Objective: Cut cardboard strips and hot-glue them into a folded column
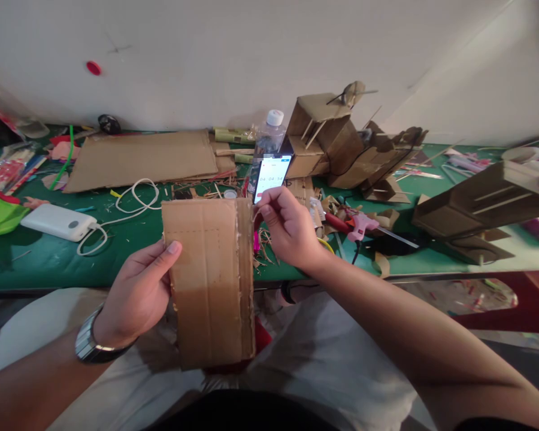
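My left hand (139, 284) is closed on the left edge of a brown cardboard box (202, 281), its thumb lying on the front face. The box is held upright over my lap, in front of the table edge. Faint dashed lines mark its face, and its right side shows torn, layered edges. My right hand (290, 230) is pinched beside the box's upper right corner. Whatever is between those fingers, if anything, is too small or hidden to make out. Just behind that hand stands a lit phone (272, 176) showing a timer, leaning near a clear plastic bottle (269, 134).
On the green table (130, 257) lie a white power bank (58, 221) with a cable, a flat cardboard sheet (144, 157) and a pink glue gun (362, 227). Cardboard structures with sticks (318, 131) stand at the back right; another cardboard model (480, 200) is farther right.
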`<state>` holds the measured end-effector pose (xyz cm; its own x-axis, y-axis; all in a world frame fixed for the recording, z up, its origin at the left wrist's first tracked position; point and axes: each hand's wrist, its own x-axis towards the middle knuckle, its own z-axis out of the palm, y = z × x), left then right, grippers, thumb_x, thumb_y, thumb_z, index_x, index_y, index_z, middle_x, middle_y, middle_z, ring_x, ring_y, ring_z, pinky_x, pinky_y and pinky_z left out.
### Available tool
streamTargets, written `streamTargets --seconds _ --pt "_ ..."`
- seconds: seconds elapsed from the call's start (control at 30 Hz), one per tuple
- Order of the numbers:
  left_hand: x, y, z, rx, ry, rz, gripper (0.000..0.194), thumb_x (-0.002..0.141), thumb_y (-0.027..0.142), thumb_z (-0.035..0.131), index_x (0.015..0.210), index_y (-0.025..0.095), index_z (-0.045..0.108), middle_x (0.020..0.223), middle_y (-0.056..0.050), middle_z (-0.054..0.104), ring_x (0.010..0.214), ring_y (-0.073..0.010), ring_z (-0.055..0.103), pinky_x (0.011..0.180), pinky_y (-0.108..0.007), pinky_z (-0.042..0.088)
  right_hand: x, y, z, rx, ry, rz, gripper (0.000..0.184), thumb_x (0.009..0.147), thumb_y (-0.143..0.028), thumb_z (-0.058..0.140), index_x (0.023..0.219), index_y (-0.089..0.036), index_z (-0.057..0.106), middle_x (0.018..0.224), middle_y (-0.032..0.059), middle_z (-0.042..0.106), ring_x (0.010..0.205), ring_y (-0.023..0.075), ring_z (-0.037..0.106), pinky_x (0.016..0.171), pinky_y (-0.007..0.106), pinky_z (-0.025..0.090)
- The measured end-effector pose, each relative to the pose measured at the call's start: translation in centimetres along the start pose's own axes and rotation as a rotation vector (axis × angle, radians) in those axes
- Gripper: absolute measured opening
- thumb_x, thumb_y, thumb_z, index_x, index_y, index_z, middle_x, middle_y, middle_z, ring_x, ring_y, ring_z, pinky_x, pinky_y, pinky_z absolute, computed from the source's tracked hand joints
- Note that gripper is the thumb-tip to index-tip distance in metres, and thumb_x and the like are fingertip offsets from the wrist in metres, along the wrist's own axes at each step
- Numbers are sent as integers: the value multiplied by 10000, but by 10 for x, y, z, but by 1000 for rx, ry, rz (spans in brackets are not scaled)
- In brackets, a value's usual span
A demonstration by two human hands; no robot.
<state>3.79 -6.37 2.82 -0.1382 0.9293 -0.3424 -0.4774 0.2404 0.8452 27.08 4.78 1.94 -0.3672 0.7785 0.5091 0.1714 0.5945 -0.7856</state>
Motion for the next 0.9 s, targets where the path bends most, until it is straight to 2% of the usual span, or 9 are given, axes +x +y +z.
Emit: streamTargets --seconds 0.13,0.3,0.43,0.6,0.7,0.8,0.9 --pt "0 -2 1 33 -22 -27 277 759 362 876 1000 233 830 1056 -99 821 1210 -374 704 953 -453 631 2 -2 0 104 63 39 150 1074 -346 510 977 -233 494 777 -15 609 649 116 595 596 288 507" --pt "0 -2 1 64 -46 -24 251 771 385 858 994 271 828 1038 -86 819 1162 -357 720 929 -453 636 5 -3 1 221 87 95 277 1046 -498 567 966 -245 487 726 -34 601 586 109 610 541 275 513" --pt "2 -6 -7 115 -93 -16 247 829 386 828 1041 261 825 1043 -79 819 1148 -335 724 948 -437 625 7 -2 2 233 126 85 310 1031 -528 586 940 -249 487 737 -27 590 600 113 600 554 278 537" --pt "3 -10 -14 147 -155 -57 280 877 362 804 1128 238 809 1100 -80 814 1167 -309 723 976 -406 611 13 4 -3 334 181 127 278 1039 -498 580 969 -259 455 777 -33 584 592 109 611 559 278 546" --pt "2 -9 -11 121 -154 -72 258 880 368 797 1106 245 814 1102 -76 816 1174 -312 724 965 -402 621 17 8 -8 302 196 161 232 1011 -438 635 977 -245 511 815 -25 623 590 99 622 576 273 551" --pt "1 -6 -8 73 -100 -61 225 836 384 829 1015 248 829 1052 -78 822 1171 -336 727 954 -421 630 17 11 -8 214 113 178 129 939 -306 709 972 -203 637 864 7 694 646 109 648 602 273 552" --pt "1 -3 -5 47 -57 -57 234 785 390 858 976 258 831 1013 -79 822 1170 -351 726 955 -426 631 14 12 -5 138 12 175 84 914 -205 685 973 -167 732 902 42 746 741 135 675 656 287 554"
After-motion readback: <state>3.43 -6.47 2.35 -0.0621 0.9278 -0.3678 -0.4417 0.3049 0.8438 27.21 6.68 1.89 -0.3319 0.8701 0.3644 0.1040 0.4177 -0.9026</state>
